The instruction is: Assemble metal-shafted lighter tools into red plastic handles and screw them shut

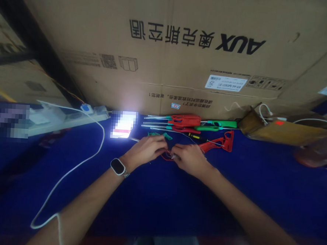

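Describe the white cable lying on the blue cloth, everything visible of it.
The white cable is thin, round and looks plastic-sheathed. Its far end meets a blue and white plug at the pale power strip, back left. From there it bends right, then sweeps down and left, slack, across the blue cloth. It loops near the bottom edge and runs along the left forearm, where its end is lost. Neither hand touches it.
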Tool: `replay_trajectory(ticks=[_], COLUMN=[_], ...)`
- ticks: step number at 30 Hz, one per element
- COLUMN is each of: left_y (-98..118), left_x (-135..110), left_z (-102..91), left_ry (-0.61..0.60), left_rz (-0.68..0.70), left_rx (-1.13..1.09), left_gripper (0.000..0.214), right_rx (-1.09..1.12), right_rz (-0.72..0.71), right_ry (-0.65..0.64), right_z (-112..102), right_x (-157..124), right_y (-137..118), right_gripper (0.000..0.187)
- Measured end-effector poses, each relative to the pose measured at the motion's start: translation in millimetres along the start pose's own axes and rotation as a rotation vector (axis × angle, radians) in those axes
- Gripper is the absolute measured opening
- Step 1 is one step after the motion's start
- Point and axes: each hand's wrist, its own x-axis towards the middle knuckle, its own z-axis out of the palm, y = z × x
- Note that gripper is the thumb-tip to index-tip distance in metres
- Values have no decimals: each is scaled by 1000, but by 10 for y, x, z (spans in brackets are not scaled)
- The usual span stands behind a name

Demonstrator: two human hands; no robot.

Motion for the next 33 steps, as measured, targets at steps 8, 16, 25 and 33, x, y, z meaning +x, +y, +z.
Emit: replay_trajectory(ticks=[8,16,25,33], left_y=[-112,-80,12,-28], left_x=[19,-10,78,55], left_z=[38,36,107,141], left_ry=[35,11,83,85], left_rz=[-39,-47,-204,-126], left_rx=[-132,-92,-113,-205], left_gripper=[12,15,9,9], right_rx=[198,297,569,707], right_rz=[-44,-87,21,193], right_ry=[45,43,112,197], right_z=[36,25,109,224], right_x=[-77,-212,-142,-16], right_y=[77,95,122,54], right_gripper=[19,32,22,18])
